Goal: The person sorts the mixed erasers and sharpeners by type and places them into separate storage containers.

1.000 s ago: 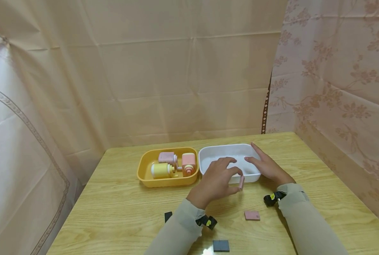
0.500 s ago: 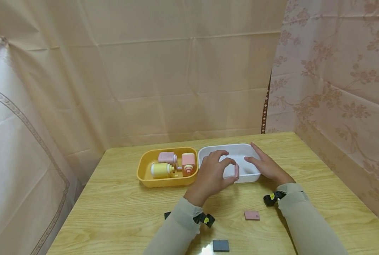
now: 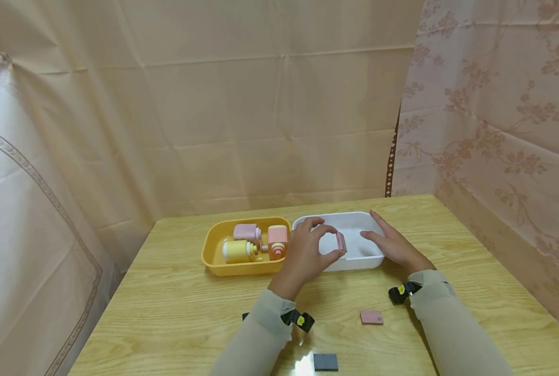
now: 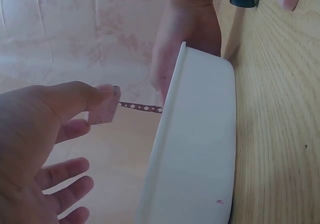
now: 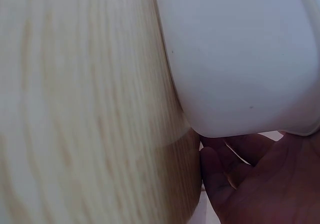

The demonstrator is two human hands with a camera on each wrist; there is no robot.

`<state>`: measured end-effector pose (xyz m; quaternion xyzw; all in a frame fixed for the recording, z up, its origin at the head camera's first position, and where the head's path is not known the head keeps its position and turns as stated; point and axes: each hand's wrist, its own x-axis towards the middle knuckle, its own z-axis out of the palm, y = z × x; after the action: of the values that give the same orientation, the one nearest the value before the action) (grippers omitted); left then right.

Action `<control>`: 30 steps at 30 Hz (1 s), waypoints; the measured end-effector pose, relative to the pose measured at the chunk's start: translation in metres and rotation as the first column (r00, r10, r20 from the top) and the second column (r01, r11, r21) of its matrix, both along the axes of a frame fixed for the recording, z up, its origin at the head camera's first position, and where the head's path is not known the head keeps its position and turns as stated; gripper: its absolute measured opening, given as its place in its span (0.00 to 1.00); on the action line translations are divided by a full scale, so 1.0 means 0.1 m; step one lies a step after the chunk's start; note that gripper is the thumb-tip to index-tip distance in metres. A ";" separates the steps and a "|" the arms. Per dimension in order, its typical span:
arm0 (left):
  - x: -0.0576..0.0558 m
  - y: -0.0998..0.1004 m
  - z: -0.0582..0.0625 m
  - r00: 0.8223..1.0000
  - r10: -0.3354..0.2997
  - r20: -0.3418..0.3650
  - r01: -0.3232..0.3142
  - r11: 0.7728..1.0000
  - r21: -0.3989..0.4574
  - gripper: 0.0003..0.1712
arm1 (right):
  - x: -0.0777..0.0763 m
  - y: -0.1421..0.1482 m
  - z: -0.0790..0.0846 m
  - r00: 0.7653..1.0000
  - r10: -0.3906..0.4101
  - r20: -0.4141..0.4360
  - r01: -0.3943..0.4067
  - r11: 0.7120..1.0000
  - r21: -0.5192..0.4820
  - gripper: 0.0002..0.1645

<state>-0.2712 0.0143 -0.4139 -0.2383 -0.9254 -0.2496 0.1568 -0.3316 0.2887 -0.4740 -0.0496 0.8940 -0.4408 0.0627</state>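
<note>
My left hand point(image 3: 304, 256) pinches a small pink rectangular tile point(image 3: 341, 242) between thumb and index finger. The tile stands on edge above the white tray point(image 3: 359, 262), apart from it. In the left wrist view, the tile's point(image 4: 105, 108) face shows small dark specks, and the other fingers are spread below. My right hand point(image 3: 397, 249) grips the tray's right end, its thumb over the rim and its fingers outside. From the right wrist, those fingers point(image 5: 212, 169) curl by the lower corner of the tray point(image 5: 240, 73), partly hidden behind it.
Left of the white tray, a yellow tray point(image 3: 242, 269) holds a yellow bottle-shaped toy point(image 3: 236, 251), a lilac one point(image 3: 246, 232) and a pink one point(image 3: 278, 237). Another pink tile point(image 3: 371, 317) and a dark grey tile point(image 3: 325, 362) lie nearer. A black piece point(image 3: 245, 316) shows beside the left sleeve.
My left hand has moved left and farther from me with the pink tile, from the tray's front edge to above the tray. The right hand and white tray have stayed put.
</note>
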 end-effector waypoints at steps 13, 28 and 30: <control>-0.08 -0.03 -0.06 0.994 0.075 0.085 -0.088 0.983 0.159 0.25 | 0.01 -0.01 0.01 1.000 -0.005 0.010 0.005 1.000 -0.009 0.54; -0.10 -0.04 -0.10 0.983 0.153 0.100 -0.168 0.971 0.170 0.23 | 0.00 -0.01 0.01 1.000 -0.005 0.010 0.005 1.000 -0.003 0.55; -0.09 -0.04 -0.09 0.983 0.152 0.100 -0.167 0.971 0.170 0.24 | 0.00 -0.01 0.01 1.000 -0.007 0.013 0.007 1.000 0.000 0.55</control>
<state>-0.2804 0.0106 -0.4233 -0.1372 -0.9215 -0.3277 0.1567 -0.3312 0.2876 -0.4734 -0.0436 0.8937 -0.4414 0.0670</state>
